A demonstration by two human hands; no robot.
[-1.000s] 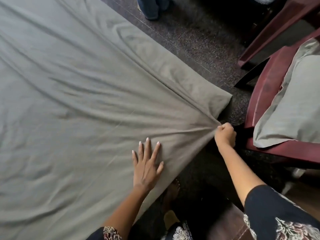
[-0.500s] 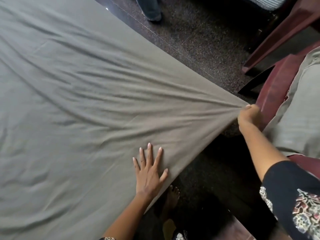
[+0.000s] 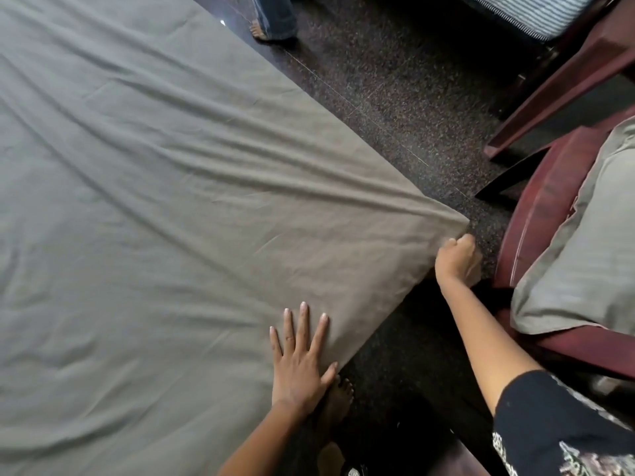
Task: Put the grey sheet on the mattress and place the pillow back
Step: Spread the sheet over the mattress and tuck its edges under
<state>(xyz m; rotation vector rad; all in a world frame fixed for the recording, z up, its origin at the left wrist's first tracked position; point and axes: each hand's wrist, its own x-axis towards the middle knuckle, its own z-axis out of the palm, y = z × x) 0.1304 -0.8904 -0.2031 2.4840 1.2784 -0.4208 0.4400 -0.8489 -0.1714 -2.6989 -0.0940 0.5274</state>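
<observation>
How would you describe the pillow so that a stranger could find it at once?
The grey sheet fills the left of the view; right of it, across the dark floor, stands a dark red chair. On its seat lies the pillow, plain grey and soft, unlike the striped fabric farther back.

The sheet (image 3: pixel 154 218) lies spread across the left. The left hand (image 3: pixel 299 365) rests flat on it by its near edge. Further right, the right hand (image 3: pixel 455 257) grips its corner. Right of that corner stands a chair (image 3: pixel 536 214) with the pillow (image 3: pixel 584 255) on its seat. A second chair (image 3: pixel 567 80) stands behind it.
</observation>
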